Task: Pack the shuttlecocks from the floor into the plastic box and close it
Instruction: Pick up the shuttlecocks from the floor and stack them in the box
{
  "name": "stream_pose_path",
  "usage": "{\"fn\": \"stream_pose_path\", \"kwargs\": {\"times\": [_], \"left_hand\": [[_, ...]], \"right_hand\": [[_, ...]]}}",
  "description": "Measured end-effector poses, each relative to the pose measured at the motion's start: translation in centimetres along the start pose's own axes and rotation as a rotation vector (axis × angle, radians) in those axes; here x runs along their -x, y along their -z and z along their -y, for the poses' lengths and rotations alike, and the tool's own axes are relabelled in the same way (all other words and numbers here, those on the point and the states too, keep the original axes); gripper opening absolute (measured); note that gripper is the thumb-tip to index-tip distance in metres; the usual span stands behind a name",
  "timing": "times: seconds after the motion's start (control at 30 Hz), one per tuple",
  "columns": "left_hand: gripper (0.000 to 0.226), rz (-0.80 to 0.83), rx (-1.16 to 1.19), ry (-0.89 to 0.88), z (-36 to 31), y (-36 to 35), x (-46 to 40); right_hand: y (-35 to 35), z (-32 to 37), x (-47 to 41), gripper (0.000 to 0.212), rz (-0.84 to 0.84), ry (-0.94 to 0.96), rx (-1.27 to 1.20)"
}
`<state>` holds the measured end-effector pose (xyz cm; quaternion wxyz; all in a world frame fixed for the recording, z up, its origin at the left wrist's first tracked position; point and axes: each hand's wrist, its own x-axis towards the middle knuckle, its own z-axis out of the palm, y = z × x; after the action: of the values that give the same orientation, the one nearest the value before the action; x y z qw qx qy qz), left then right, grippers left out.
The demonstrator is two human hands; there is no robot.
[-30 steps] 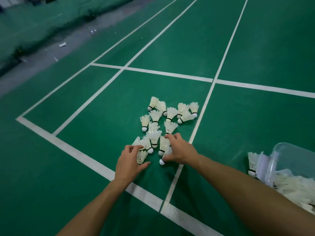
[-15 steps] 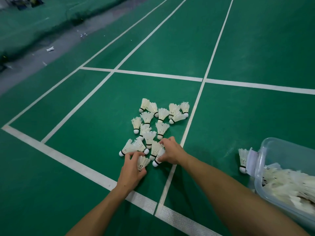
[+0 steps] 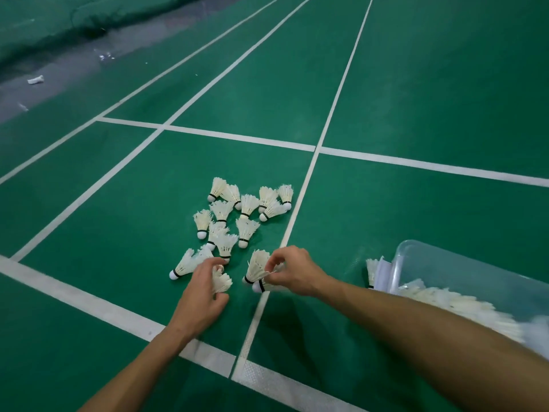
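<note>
Shuttlecocks (image 3: 246, 215) on floor, hands (image 3: 205, 289) gripping some

White feathered shuttlecocks (image 3: 246, 208) lie clustered on their sides on the green floor ahead of me. To my right my clear plastic box (image 3: 463, 272) stands open, heaped with more; one lies beside it.
</note>
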<state>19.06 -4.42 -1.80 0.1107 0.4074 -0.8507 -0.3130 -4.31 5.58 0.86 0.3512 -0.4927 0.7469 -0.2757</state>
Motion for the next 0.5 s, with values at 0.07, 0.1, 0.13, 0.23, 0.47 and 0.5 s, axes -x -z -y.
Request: {"fn": "stream_pose_path", "kwargs": {"times": [0.07, 0.1, 0.13, 0.23, 0.47, 0.5], "left_hand": [[0.066, 0.075, 0.064, -0.083, -2.9, 0.2, -0.4], [0.066, 0.11, 0.134, -0.115, -4.9, 0.1, -0.6], [0.064, 0.143, 0.218, -0.137, -6.9, 0.1, -0.9], [0.077, 0.224, 0.412, -0.219, -12.7, -0.8, -1.8], [0.109, 0.38, 0.528, -0.404, -26.6, -6.1, -2.1], [0.109, 0.4, 0.538, -0.407, -27.7, -7.0, -2.3]], "right_hand": [[3.0, -0.6, 2.5, 0.01, -0.009, -0.001, 0.027], [4.8, -1.0, 4.0, 0.011, -0.013, -0.011, 0.035], [6.5, -1.2, 5.4, 0.011, -0.015, -0.021, 0.04], [11.3, -1.8, 9.7, 0.009, -0.069, -0.059, 0.041], [18.7, -5.5, 20.3, 0.013, -0.204, -0.165, -0.092], [19.2, -6.2, 21.5, 0.014, -0.22, -0.174, -0.124]]}}
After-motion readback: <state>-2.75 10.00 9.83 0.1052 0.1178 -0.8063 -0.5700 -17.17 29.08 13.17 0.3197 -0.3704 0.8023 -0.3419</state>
